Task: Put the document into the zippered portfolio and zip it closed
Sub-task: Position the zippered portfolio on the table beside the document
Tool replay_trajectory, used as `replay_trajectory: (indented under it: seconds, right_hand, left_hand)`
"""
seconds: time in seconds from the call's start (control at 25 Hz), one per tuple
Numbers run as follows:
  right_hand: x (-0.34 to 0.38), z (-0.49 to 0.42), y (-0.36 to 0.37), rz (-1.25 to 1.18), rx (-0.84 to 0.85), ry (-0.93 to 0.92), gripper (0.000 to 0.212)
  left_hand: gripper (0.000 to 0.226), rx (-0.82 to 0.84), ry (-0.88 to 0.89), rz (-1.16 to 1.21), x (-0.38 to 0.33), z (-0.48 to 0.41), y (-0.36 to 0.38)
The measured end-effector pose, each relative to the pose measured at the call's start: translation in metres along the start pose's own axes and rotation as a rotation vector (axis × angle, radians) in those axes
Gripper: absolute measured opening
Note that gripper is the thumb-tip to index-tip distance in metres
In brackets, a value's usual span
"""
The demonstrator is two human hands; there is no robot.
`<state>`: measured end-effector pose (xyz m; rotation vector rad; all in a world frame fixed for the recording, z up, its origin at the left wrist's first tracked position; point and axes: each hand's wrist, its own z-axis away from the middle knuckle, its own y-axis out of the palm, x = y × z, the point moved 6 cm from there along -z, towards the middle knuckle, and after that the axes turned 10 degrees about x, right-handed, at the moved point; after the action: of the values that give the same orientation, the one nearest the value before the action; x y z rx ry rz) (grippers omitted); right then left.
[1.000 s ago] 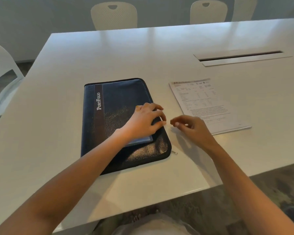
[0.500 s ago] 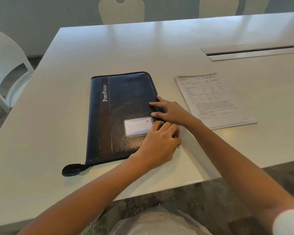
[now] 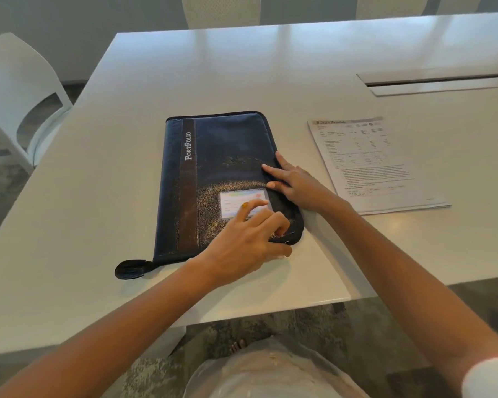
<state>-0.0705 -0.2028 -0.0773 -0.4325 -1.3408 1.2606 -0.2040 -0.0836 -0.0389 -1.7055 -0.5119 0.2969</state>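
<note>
We have the portfolio (image 3: pixel 213 179) lying flat and shut on the table (image 3: pixel 270 67), spine toward 9 o'clock, with the document (image 3: pixel 371 162) well apart from it at 3 o'clock, not yet inside. So we judge the step in hand to be the opening: finding the zip pull and starting it around the edge.

Our left hand (image 3: pixel 247 239) sits over the portfolio's near corner at about 5 o'clock, fingers curled and thumb tucked against the edge where a small pale pull seems to show; it looks pinched on the zip there, though the pull itself is too small to be sure of. One fingertip rests on the clear card window (image 3: pixel 242 203). Our right hand (image 3: pixel 296 182) lies open and flat on the 3 o'clock edge, fingers spread on the cover, gripping nothing, just steadying.

A dark tab (image 3: pixel 133 268) trails off the near corner at 7 o'clock.

Next we would need a firm pinch on the pull and a draw around the corner toward 12 o'clock, with the right hand pressing down ahead of it so the cover does not slide. The rounded corner is where the zip may catch.
</note>
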Motion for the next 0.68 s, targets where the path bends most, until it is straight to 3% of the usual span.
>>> replay_trajectory:
  seconds: [0.24, 0.44, 0.6, 0.68]
  right_hand:
    - [0.005, 0.007, -0.005, -0.09, -0.057, -0.036, 0.049]
    - [0.006, 0.066, 0.01, -0.271, -0.046, -0.312, 0.037]
    - [0.002, 0.115, 0.025, -0.01, -0.005, -0.469, 0.045]
    - [0.007, 0.12, 0.025, 0.183, -0.067, -0.515, 0.045]
  left_hand:
    - [0.022, -0.048, -0.111, 0.029, -0.004, 0.01, 0.009]
    - [0.018, -0.107, -0.162, 0.07, -0.006, 0.005, 0.014]
    - [0.019, -0.108, -0.132, 0.078, -0.006, 0.005, 0.016]
    - [0.019, -0.125, -0.108, 0.073, -0.007, 0.002, 0.015]
